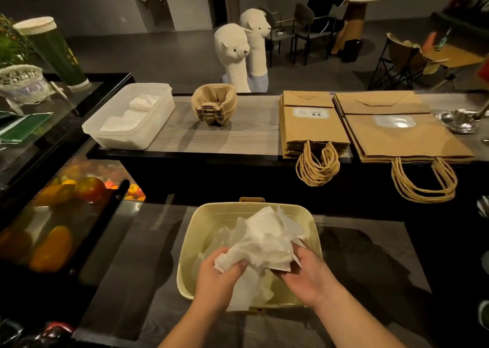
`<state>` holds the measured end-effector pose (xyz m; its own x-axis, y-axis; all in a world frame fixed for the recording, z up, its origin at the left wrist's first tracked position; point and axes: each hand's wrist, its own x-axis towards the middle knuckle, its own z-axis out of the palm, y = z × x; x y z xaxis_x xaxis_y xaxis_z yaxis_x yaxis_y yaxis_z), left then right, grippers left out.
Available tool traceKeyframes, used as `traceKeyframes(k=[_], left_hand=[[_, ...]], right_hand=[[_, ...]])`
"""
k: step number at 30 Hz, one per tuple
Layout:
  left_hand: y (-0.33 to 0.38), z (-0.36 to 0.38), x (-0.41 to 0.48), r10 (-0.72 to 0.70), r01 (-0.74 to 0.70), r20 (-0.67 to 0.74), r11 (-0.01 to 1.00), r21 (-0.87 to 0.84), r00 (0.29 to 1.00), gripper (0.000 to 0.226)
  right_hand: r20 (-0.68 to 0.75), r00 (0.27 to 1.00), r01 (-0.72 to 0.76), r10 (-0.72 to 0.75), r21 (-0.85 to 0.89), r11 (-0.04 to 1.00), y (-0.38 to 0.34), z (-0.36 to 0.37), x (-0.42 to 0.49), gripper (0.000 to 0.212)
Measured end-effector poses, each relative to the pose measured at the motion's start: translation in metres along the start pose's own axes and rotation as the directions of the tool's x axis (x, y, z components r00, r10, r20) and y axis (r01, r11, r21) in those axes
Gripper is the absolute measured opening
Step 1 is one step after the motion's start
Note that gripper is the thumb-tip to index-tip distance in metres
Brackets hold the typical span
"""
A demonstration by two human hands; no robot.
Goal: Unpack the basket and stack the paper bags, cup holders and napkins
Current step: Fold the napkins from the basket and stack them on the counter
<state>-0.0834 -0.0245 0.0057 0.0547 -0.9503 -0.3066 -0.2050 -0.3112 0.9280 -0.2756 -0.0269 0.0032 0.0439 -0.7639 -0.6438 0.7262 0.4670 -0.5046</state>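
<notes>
Napkins (264, 239) form 1 loose, crumpled white bundle held just above the open basket (189, 244). Both hands grip this bundle. Left hand (218, 273) has its fingers curled round the left end. Right hand (311, 277) supports the right end from below, with the thumb over the top. The 2 hands are close together, with only the bundle between them. Further white sheets lie on the basket floor.

The basket stands on the lower worktop (357, 255), near its front edge and about midway along it.

The raised counter (225, 136) behind carries the sorted items:
- Left end: clear plastic container (161, 109) holding folded white sheets (132, 113).
- Right of the container, near the rear edge: 1 nested stack of cup holders (214, 106).
- Further right: small paper bags (313, 130) in 1 flat stack, and just beside them large paper bags (397, 138) in a 2nd flat stack. The cord handles of both stacks hang over the front edge.
- Right end: crumpled shiny metal item (459, 121), type not identifiable.

Behind the rear edge stand 2 alpaca plush toys (232, 51). A glass display case (87, 189) with fruit sits at the left of the lower worktop.
</notes>
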Motion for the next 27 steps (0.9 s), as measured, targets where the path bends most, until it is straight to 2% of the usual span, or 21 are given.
traceKeyframes(k=[2,4,7,10,14,19,21,22,24,25,27], left_hand=[[-0.002,-0.005,0.003,-0.147,0.138,-0.036,0.973,-0.187,0.988,0.020],[-0.003,-0.010,0.008,-0.287,0.259,-0.029,0.899,-0.354,0.958,0.028],[-0.001,-0.016,0.012,-0.402,0.364,0.023,0.801,-0.476,0.915,0.034],[0.010,-0.019,0.015,-0.478,0.450,0.113,0.687,-0.571,0.871,0.056],[0.026,-0.028,0.024,-0.459,0.500,0.268,0.517,-0.695,0.847,0.058],[0.043,-0.044,0.030,-0.273,0.453,0.373,0.357,-0.817,0.887,0.056],[0.047,-0.048,0.030,-0.208,0.440,0.390,0.333,-0.834,0.897,0.055],[0.049,-0.049,0.031,-0.171,0.431,0.396,0.325,-0.842,0.902,0.060],[0.052,-0.048,0.033,-0.107,0.431,0.419,0.303,-0.850,0.902,0.073],[0.054,-0.047,0.035,-0.080,0.434,0.432,0.308,-0.846,0.899,0.069],[0.058,-0.045,0.038,-0.034,0.452,0.464,0.295,-0.842,0.885,0.061]], right_hand=[[-0.017,1.000,-0.004,0.004,-0.005,1.000,-0.001,0.000,-0.003,0.026],[-0.050,0.999,-0.007,0.007,-0.008,1.000,-0.002,-0.003,-0.003,0.026],[-0.075,0.997,-0.020,0.021,0.013,1.000,-0.005,-0.007,-0.001,0.029],[-0.078,0.997,-0.019,0.019,0.003,1.000,-0.010,-0.006,0.000,0.031],[-0.107,0.994,0.010,-0.015,-0.052,0.999,-0.016,-0.008,0.007,0.030],[-0.111,0.987,0.084,-0.112,-0.230,0.970,-0.022,-0.012,0.013,0.022],[-0.094,0.973,0.155,-0.209,-0.404,0.902,-0.025,-0.010,0.013,0.018],[-0.070,0.962,0.187,-0.262,-0.530,0.827,-0.026,-0.009,0.013,0.019],[0.016,0.941,0.229,-0.339,-0.769,0.598,-0.024,-0.012,0.015,0.024],[0.072,0.935,0.249,-0.347,-0.829,0.500,-0.024,-0.012,0.015,0.026],[0.118,0.941,0.261,-0.316,-0.848,0.461,-0.022,-0.011,0.020,0.022]])
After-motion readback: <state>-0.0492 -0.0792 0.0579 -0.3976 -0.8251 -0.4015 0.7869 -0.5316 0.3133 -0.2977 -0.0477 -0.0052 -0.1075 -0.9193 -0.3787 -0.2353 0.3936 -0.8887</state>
